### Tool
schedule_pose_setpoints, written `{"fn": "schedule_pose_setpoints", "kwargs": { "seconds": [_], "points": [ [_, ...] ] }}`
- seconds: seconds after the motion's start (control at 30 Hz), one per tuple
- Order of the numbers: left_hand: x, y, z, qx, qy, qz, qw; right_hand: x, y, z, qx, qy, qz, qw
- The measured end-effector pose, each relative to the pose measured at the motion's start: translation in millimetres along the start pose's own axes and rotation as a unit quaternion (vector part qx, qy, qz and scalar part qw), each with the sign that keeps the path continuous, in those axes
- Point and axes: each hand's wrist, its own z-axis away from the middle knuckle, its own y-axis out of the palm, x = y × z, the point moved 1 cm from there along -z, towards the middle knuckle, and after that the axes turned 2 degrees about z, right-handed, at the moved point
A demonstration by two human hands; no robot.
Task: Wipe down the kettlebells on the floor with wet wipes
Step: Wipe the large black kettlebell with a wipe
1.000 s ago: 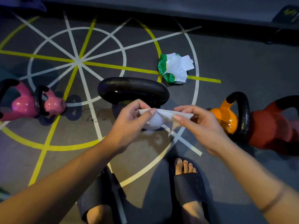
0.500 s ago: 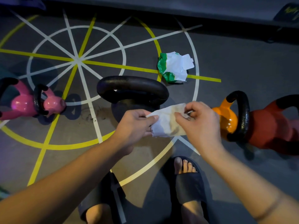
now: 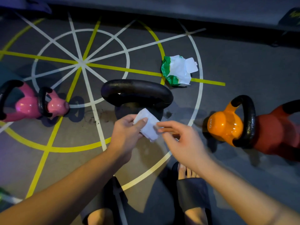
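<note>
Wipe (image 3: pixel 148 125), folded, is slanting far-left to near-right over the black kettlebell (image 3: pixel 137 95); left hand (image 3: pixel 126 135) is pinching it, right hand (image 3: pixel 181 140) is hovering alongside, fingers loosely straight.

Orange kettlebell (image 3: pixel 225 127): standing to the right of the black kettlebell (image 3: pixel 136 95), it is showing you white lettering running up its side; "KG" is reading clearly, while the digit before it is looking like an 8 but is too blurred to confirm.
Wipes pack (image 3: pixel 177 70): lying beyond the black kettlebell and to its right, it is carrying small print on its green edge, too small for you to read.
Dark object (image 3: pixel 292 18): lying far beyond and right of the black kettlebell, it is showing a yellow mark you cannot make out.
</note>
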Motion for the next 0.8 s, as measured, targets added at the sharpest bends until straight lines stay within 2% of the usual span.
{"fn": "schedule_pose_setpoints", "kwargs": {
  "seconds": [0.1, 0.17, 0.23, 0.33, 0.4, 0.5, 0.6, 0.67, 0.73, 0.8],
  "points": [
    [-5.9, -3.9, -9.0, -0.090, 0.056, -0.045, 0.993, -8.0, -8.0, -10.9, -0.053, 0.073, -0.037, 0.995],
    [-10.9, -2.4, -8.4, -0.109, 0.082, -0.038, 0.990, -10.2, -10.8, -16.4, -0.074, 0.082, -0.051, 0.993],
    [-10.6, 1.3, -4.8, -0.075, 0.113, -0.029, 0.990, -10.0, -12.2, -18.7, -0.085, 0.066, -0.065, 0.992],
    [-19.8, 14.5, 8.3, 0.069, 0.132, -0.005, 0.989, -4.3, -17.2, -20.8, -0.038, 0.035, -0.100, 0.994],
    [-28.0, 20.3, 9.0, 0.123, 0.146, -0.003, 0.982, -0.5, -23.4, -23.3, 0.000, 0.037, -0.158, 0.987],
    [-33.8, 23.6, 1.7, 0.116, 0.145, -0.001, 0.983, -1.0, -29.9, -26.6, 0.005, 0.047, -0.194, 0.980],
    [-27.8, 21.5, -2.5, 0.077, 0.185, -0.112, 0.973, -8.7, -26.7, -28.7, -0.036, 0.090, -0.230, 0.968],
    [-32.2, 11.8, -3.5, 0.020, 0.273, -0.202, 0.940, -18.0, -25.0, -30.3, -0.088, 0.143, -0.269, 0.948],
    [-48.5, -3.6, -6.8, -0.042, 0.415, -0.283, 0.864, -32.3, -26.2, -36.5, -0.154, 0.204, -0.271, 0.928],
    [-64.6, -18.3, -16.1, -0.102, 0.513, -0.329, 0.786, -45.6, -24.1, -44.4, -0.212, 0.254, -0.259, 0.907]
  ]
}}
